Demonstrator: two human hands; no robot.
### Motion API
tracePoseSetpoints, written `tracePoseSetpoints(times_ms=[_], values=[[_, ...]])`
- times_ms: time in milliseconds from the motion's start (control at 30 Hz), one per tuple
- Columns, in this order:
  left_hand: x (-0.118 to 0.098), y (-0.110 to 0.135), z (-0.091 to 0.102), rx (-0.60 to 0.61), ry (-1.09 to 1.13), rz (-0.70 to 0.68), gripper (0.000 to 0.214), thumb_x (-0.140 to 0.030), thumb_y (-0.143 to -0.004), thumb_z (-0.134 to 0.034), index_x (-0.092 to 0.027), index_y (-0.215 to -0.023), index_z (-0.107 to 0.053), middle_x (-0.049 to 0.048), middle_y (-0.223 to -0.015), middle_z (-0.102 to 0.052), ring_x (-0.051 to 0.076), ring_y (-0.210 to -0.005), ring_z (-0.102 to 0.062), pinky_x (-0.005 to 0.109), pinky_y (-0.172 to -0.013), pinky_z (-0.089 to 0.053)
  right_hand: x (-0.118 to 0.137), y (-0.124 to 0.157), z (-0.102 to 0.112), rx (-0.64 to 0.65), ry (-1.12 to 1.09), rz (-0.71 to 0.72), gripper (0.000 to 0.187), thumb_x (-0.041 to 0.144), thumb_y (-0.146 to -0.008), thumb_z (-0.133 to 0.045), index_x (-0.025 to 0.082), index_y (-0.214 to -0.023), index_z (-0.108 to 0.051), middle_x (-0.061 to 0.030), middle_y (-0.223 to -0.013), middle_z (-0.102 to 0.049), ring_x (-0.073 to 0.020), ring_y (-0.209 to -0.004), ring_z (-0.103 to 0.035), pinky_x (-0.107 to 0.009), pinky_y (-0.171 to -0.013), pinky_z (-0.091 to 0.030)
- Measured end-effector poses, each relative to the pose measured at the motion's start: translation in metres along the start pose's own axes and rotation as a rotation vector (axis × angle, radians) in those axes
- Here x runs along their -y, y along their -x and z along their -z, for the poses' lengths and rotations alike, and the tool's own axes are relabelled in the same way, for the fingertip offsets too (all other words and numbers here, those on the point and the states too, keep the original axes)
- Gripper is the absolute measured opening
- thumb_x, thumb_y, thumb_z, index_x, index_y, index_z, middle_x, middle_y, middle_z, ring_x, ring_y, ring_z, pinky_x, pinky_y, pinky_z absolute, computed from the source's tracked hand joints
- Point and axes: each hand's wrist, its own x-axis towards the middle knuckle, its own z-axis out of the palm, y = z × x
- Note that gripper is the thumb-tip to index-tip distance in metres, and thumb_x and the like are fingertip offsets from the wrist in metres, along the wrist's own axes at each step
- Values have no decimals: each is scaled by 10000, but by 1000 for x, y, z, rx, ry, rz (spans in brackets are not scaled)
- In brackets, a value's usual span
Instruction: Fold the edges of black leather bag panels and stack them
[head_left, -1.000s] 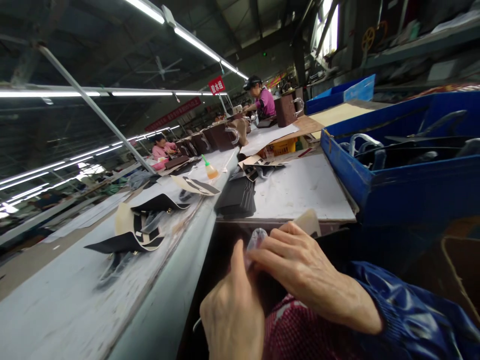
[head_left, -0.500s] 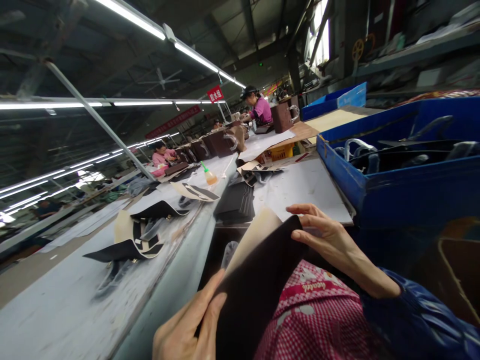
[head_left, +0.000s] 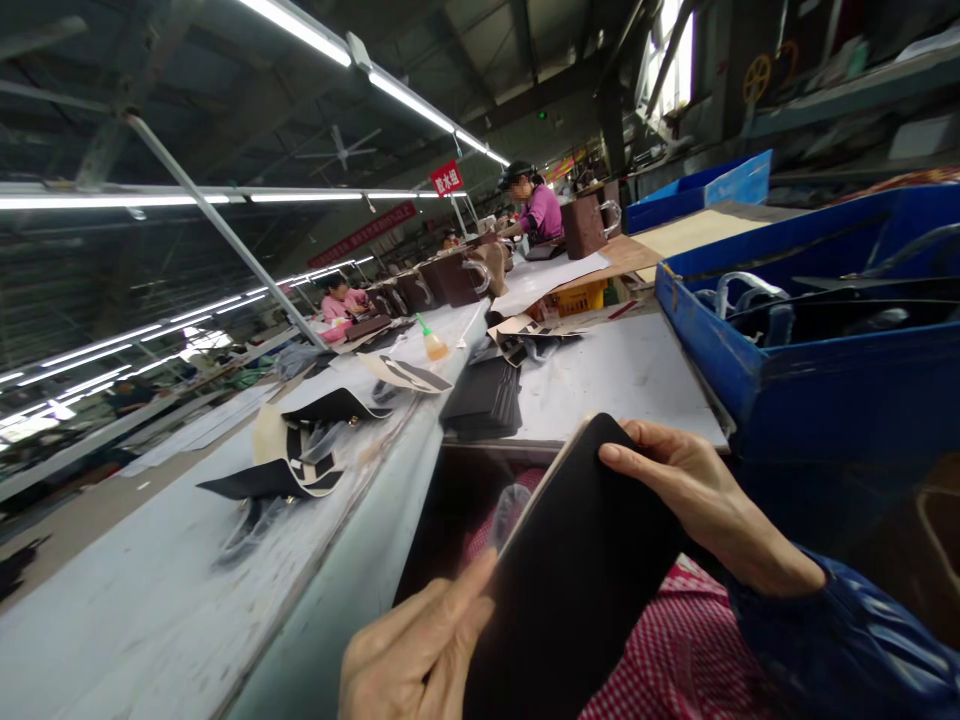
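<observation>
Shows at far left a long pale worktable (head_left: 150, 600), stretching away up the room. Bears there a curled black-and-cream piece (head_left: 274, 480), with a plastic-wrapped handle (head_left: 251, 530) lying just below. Farther back, includes a person in pink (head_left: 349, 297). Nearer the table's right edge, has a flatter cream-and-black piece (head_left: 405, 372).

At bottom centre, has the left hand (head_left: 420, 645) clamped on the lower left edge of a black panel (head_left: 577, 570), pinching between thumb and fingers. Above, has a small bottle with a green tip (head_left: 433, 345) standing on the worktable, and beyond it brown bags (head_left: 454, 278) in a row. Next comes to a stack of black pieces (head_left: 484, 400) on the left corner of a white side table (head_left: 637, 370).

Holds the panel at a slant between both hands, in front of a red checked apron (head_left: 682, 650), with the black face toward the camera. Just beside its left edge, shows a clear plastic loop (head_left: 510, 510); cannot tell whether attached.

Has the right hand (head_left: 690, 490) clamped on the panel's upper right corner, with thumb in front. At far right, ends with a blue bin (head_left: 885, 400) holding plastic-wrapped loops (head_left: 750, 282), above a blue sleeve (head_left: 847, 630)
</observation>
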Motion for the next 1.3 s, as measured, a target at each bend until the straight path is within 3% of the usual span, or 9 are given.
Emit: tracePoseSetpoints(times_ms=[167, 267, 333, 433, 633, 767, 1000, 1167, 1300], values=[[11, -1, 5, 101, -37, -125, 457, -58, -864, -634, -326, -1233, -663, -56, -1022, -761, 91, -903, -731, 96, -878, -528, 4, 5, -3, -28, 24, -1, 497, 580, -636, -819, 148, -754, -601, -23, -694, -630, -113, -574, -559, -214, -514, -459], [16, -2, 6, 158, -81, -184, 435, -40, -870, -617, -259, -1245, -647, -48, -915, -758, 81, -856, -734, 100, -851, -544, 7, 8, -2, -44, 45, 3, 499, 580, -632, -822, 152, -766, -603, -36, -703, -637, -128, -569, -563, -226, -500, -460], [15, -4, 3, 106, -125, -149, 318, -63, -887, -605, -173, -1175, -683, -21, -832, -747, 77, -820, -734, 81, -829, -541, 8, 10, -1, -49, 48, 14, 487, 570, -633, -826, 158, -762, -600, -27, -680, -617, -131, -559, -557, -225, -486, -453], [11, -10, -8, 58, -184, -102, 223, -121, -905, -604, -93, -1092, -723, 53, -922, -772, 95, -823, -738, 66, -820, -530, 7, 13, 1, -53, 71, 81, 461, 560, -655, -818, 166, -738, -594, -18, -663, -586, -136, -576, -560, -222, -496, -460], [0, -20, -28, -13, -77, 12, 161, -165, -897, -626, -166, -976, -766, 0, -889, -777, 90, -757, -738, 50, -738, -537, 5, 16, 3, -53, 164, 289, 386, 517, -721, -793, 166, -700, -633, -18, -690, -568, -111, -610, -513, -199, -542, -450], [-3, -20, -28, -80, -93, -8, 89, -164, -867, -660, -184, -854, -746, -48, -773, -763, 67, -668, -722, 30, -663, -527, 9, 18, 3, -29, 105, 272, 371, 485, -687, -831, 164, -690, -645, -11, -682, -557, -115, -628, -514, -191, -551, -446], [-7, -24, -33, -95, -124, -126, 111, -134, -869, -652, -153, -942, -732, -19, -847, -774, 54, -722, -727, 21, -754, -514, 10, 21, 1, 57, 83, 320, 357, 460, -724, -814, 155, -689, -631, -18, -715, -584, -117, -658, -535, -194, -582, -456], [-10, -15, -44, -223, -61, -60, 77, -184, -879, -647, -209, -886, -719, -67, -754, -746, 36, -647, -701, 27, -663, -513, 11, 19, -1, 86, 67, 309, 343, 449, -757, -792, 146, -723, -636, -15, -736, -581, -106, -654, -536, -189, -561, -443], [-9, -16, -45, -200, -88, -103, 99, -160, -870, -663, -179, -940, -730, -38, -825, -764, 43, -729, -719, 28, -760, -514, 10, 16, -1, 121, 37, 346, 328, 420, -785, -778, 140, -710, -624, -1, -719, -571, -78, -616, -512, -170, -529, -420]])
